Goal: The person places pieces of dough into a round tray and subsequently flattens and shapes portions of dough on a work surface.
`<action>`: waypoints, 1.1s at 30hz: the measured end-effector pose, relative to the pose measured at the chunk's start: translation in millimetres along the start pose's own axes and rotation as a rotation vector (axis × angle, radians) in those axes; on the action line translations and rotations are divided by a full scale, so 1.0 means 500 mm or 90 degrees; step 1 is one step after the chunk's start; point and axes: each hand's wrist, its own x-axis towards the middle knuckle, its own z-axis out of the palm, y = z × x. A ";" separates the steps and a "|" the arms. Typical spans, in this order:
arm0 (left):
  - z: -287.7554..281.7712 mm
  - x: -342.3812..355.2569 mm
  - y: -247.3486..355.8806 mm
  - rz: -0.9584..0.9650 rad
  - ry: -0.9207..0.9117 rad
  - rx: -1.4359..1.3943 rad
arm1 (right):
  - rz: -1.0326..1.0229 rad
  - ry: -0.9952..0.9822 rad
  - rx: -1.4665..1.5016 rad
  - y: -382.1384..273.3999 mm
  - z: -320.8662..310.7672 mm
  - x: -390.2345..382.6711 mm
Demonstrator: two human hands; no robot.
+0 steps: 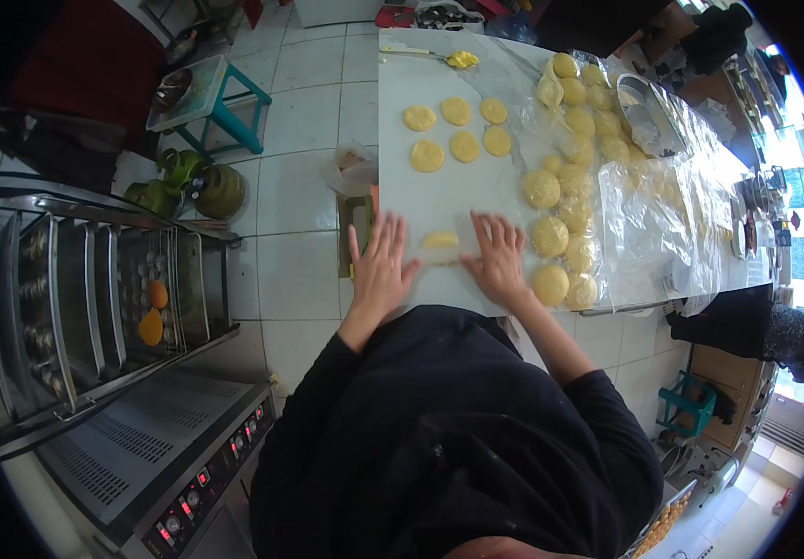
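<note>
A small yellow piece of dough [439, 240] lies on the white worktop [514, 56] between my two hands. Just nearer to me is a pale strip with yellow marks, too faint to name. My left hand [380, 265] is at the table's left edge, palm down with fingers stretched out. To the right of the dough, my right hand [498, 256] has its fingers extended and holds nothing that I can see. Several flattened dough rounds [427, 156] lie in two rows farther off. Round dough balls [550, 237] line up beside my right hand.
Clear plastic sheeting [649, 233] covers dough on the right, with a metal tray [649, 116] behind. At the far left lies a spoon with yellow paste [462, 60]. A tray rack [94, 298] and an oven [150, 466] stand left. Another person [747, 331] is at right.
</note>
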 end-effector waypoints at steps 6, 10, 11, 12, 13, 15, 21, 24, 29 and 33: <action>0.025 0.130 -0.041 -0.033 0.078 0.112 | 0.020 0.065 -0.062 0.010 0.004 0.113; 0.019 0.070 -0.032 0.047 -0.049 0.092 | -0.054 -0.068 -0.034 0.004 -0.002 0.023; 0.016 0.042 -0.027 0.071 -0.030 0.053 | -0.056 -0.064 -0.037 0.007 -0.011 0.001; 0.016 0.018 -0.023 0.095 -0.013 0.014 | -0.070 -0.130 0.039 0.010 -0.021 -0.020; 0.020 0.001 -0.025 0.095 -0.009 0.014 | -0.083 -0.197 0.115 0.012 -0.028 -0.026; 0.027 -0.025 -0.031 0.120 0.024 -0.050 | -0.046 -0.161 0.224 -0.002 -0.050 0.022; 0.019 -0.027 -0.037 0.126 0.047 -0.150 | -0.147 -0.259 0.345 -0.041 -0.026 0.064; 0.015 -0.032 -0.037 0.140 0.078 -0.163 | -0.118 -0.302 0.361 -0.040 -0.037 0.088; -0.011 -0.025 -0.044 0.184 0.063 -0.144 | -0.108 -0.330 0.373 -0.012 -0.036 0.136; -0.057 -0.012 -0.042 0.181 0.077 -0.142 | 0.097 -0.484 0.520 0.025 -0.044 0.194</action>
